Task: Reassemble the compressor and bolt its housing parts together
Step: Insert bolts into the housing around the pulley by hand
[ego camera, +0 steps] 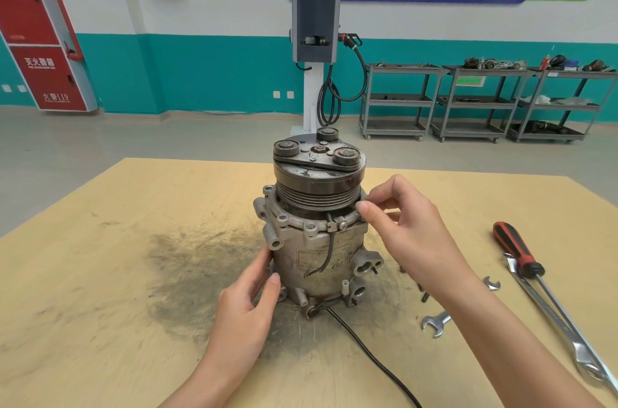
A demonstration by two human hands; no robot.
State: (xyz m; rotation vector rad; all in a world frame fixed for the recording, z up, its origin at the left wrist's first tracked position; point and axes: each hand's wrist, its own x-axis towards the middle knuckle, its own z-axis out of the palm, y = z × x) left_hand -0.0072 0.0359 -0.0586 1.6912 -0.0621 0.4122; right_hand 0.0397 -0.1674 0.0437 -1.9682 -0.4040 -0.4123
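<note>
The compressor point(317, 253) stands upright in the middle of the wooden table point(100, 273), its black grooved pulley point(317, 186) and clutch plate on top. My left hand point(247, 300) rests against the lower left side of the silver housing, fingers fairly straight. My right hand point(401, 223) is at the housing's upper right flange, its thumb and fingertips pinched together on something small that I cannot make out, likely a bolt. A black cable point(368, 347) runs from the compressor's base toward the table's front edge.
To the right lie a red-handled screwdriver point(521, 257), a long combination spanner point(575, 340), a smaller open spanner point(434, 324) and some loose bolts point(421, 290). A dark grease stain point(187, 267) marks the table on the left. Shelving carts point(468, 99) and a charging post point(316, 49) stand behind.
</note>
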